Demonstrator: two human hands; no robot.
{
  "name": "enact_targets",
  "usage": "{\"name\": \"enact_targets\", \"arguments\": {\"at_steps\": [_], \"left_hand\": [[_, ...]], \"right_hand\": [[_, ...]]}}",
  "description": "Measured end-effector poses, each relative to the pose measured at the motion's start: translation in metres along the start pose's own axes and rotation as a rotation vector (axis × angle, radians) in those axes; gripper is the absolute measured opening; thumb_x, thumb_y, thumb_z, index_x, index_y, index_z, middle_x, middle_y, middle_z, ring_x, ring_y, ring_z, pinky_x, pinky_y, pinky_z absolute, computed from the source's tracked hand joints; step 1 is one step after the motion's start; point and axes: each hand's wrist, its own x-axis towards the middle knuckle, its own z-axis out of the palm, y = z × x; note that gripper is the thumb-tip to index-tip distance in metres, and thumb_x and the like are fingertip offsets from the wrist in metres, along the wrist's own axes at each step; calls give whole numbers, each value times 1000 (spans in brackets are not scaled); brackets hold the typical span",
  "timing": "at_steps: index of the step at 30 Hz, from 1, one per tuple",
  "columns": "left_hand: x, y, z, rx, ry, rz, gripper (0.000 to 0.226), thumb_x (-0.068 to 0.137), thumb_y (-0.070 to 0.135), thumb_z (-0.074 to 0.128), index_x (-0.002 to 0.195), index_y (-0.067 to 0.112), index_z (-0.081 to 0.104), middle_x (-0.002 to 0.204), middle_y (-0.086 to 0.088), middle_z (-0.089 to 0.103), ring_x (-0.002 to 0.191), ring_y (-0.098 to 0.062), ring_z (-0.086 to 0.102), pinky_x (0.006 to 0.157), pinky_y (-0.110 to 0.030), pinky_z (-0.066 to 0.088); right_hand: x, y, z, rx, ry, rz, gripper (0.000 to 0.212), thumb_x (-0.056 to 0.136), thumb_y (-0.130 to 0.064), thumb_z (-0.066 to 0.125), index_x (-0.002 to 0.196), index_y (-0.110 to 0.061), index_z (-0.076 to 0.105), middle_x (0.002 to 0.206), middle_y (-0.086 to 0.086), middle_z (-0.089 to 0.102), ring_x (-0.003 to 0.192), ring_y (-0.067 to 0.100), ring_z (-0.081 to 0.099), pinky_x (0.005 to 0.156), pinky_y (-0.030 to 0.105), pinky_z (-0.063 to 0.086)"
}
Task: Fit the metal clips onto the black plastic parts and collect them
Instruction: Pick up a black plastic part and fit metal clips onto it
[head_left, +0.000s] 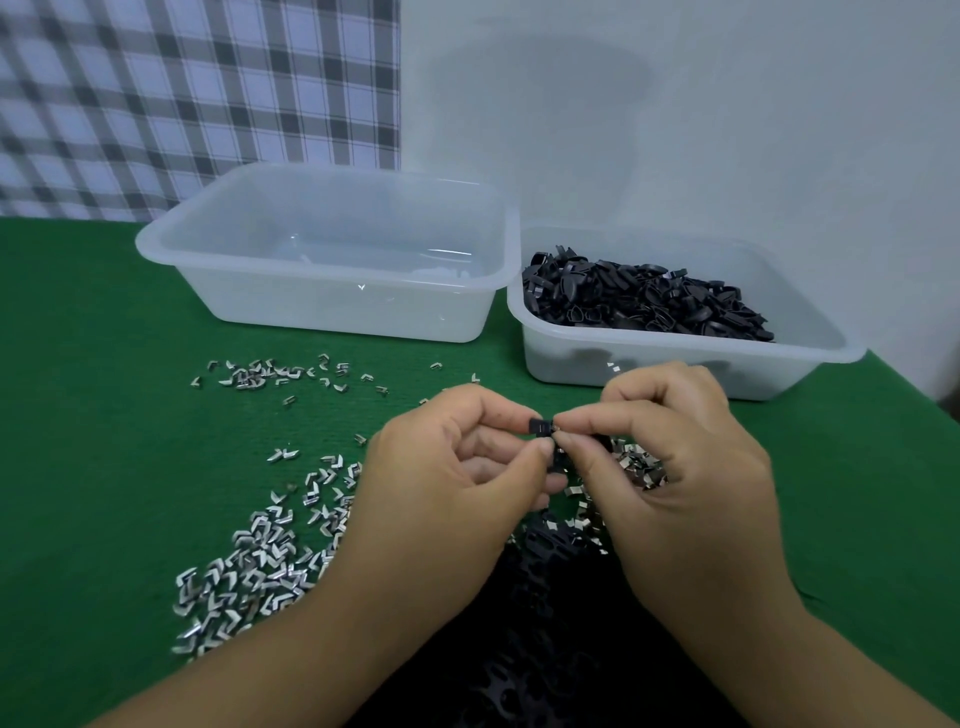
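Between the two hands, the black plastic part (539, 427) sits pinched in the left hand (457, 467). At its 3 o'clock, touching, the right hand (675, 457) pinches what looks like a metal clip (557, 429). Its long axis is unclear. Loose clips (249, 561) lie at 8 o'clock, the empty tub (156, 244) at 11, and the tub of black parts (800, 364) at 1.

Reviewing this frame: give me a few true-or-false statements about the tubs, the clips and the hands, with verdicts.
1. The right tub holds a heap of black plastic parts. True.
2. The metal clips lie inside the left tub. False: they lie scattered on the green cloth in front of it.
3. The left hand and right hand both pinch one small black part. True.
4. The two tubs stand far apart. False: they stand side by side, rims close together.
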Motion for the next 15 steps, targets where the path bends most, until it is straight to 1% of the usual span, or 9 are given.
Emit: {"name": "enact_targets", "arguments": {"at_steps": [3, 6, 8, 10, 12, 15], "left_hand": [[0, 0, 0, -9, -2, -3, 14, 79, -6, 67, 79, 8, 66, 65, -9, 73, 62, -18, 73, 56, -25, 58], [0, 0, 0, 47, 5, 27, 19, 79, -5, 67, 76, 13, 67, 65, -7, 73, 62, -17, 73, 60, -29, 60], [0, -2, -1, 88, 3, 52, 21, 79, -5, 68, 74, 16, 68, 65, -4, 73, 62, -15, 73, 61, -29, 60], [0, -3, -2, 122, -9, 70, 21, 79, -3, 69, 77, 18, 68, 66, -1, 73, 62, -12, 73, 61, -27, 60], [0, -4, -2, 159, -21, 90, 19, 78, 3, 70, 81, 22, 68, 67, 2, 73, 63, -10, 72, 61, -26, 59], [0, -5, -3, 221, -11, 116, 14, 74, 14, 65, 83, 24, 67, 70, 5, 73, 65, -9, 72, 62, -26, 59]], "right_hand": [[1, 1, 0, 25, -38, 15, 6, 73, -10, 70, 76, -14, 72, 76, -3, 54, 79, 17, 53, 71, 12, 38], [1, 2, -1, 59, -70, 32, 6, 74, -10, 69, 77, -14, 72, 77, -3, 54, 80, 18, 54, 71, 11, 38], [1, 1, -1, 44, -60, 26, 6, 74, -10, 69, 77, -14, 72, 76, -3, 54, 79, 18, 53, 70, 12, 38], [1, 0, -1, 26, -58, 27, 6, 73, -10, 69, 76, -14, 72, 75, -3, 54, 78, 17, 53, 69, 13, 38], [1, 0, -1, 37, -85, 53, 6, 73, -12, 69, 76, -16, 72, 76, -5, 54, 78, 17, 54, 69, 12, 37], [2, 1, -4, 94, -150, 119, 8, 73, -18, 69, 79, -21, 72, 80, -11, 55, 83, 14, 55, 72, 10, 37]]}}
